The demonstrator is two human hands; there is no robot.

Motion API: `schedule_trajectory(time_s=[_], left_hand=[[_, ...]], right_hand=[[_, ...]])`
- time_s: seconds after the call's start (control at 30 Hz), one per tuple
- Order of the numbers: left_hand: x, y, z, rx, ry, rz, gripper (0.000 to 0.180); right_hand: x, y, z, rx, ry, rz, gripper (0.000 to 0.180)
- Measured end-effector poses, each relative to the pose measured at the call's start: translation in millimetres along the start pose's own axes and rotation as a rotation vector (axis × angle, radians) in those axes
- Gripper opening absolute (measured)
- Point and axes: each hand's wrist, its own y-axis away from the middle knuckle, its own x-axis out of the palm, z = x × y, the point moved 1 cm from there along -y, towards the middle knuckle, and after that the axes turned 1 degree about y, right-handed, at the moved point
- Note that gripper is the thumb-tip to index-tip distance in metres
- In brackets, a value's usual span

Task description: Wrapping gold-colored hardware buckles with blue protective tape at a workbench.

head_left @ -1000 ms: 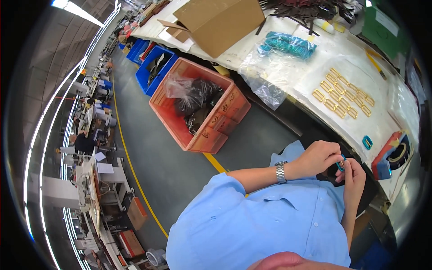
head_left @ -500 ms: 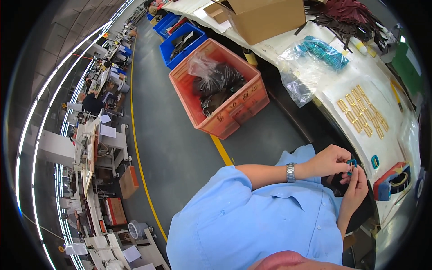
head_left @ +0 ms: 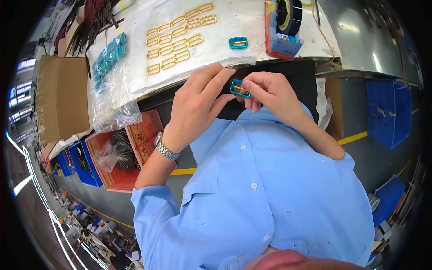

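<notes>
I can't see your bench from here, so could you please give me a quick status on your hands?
Left hand and right hand both pinching one teal buckle. Gold buckles in rows on the table beyond. Nothing in the way.

Rectangular gold metal buckles (head_left: 179,38), laid in rows on the white sheet in the upper middle of the frame: about fourteen. Rectangular teal metal buckles: two loose, one (head_left: 238,42) on the sheet at upper centre, one (head_left: 239,87) between the fingers at centre; more sit bagged in clear plastic (head_left: 109,56) at upper left, too bunched to count. Red-and-blue tape dispenser with black roll (head_left: 284,27), top centre: one. Silver wristwatch (head_left: 166,147), left of centre: one. Orange plastic crate (head_left: 118,177), lower left: one. Brown cardboard box (head_left: 60,96), left: one.
</notes>
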Motion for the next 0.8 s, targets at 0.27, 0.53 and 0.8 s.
schedule_trajectory(time_s=[0.27, 0.53, 0.8], left_hand=[[10, -28, 8, 0.213, -0.034, 0.287, 0.043], [17, -33, 8, 0.148, -0.042, 0.246, 0.042], [29, -76, 45, 0.07, -0.147, -0.011, 0.032]], right_hand=[[-12, -4, 2, -0.081, 0.061, -0.04, 0.027], [-19, -4, -9, -0.039, -0.091, -0.031, 0.029], [-36, -1, -18, 0.063, -0.29, 0.069, 0.032]])
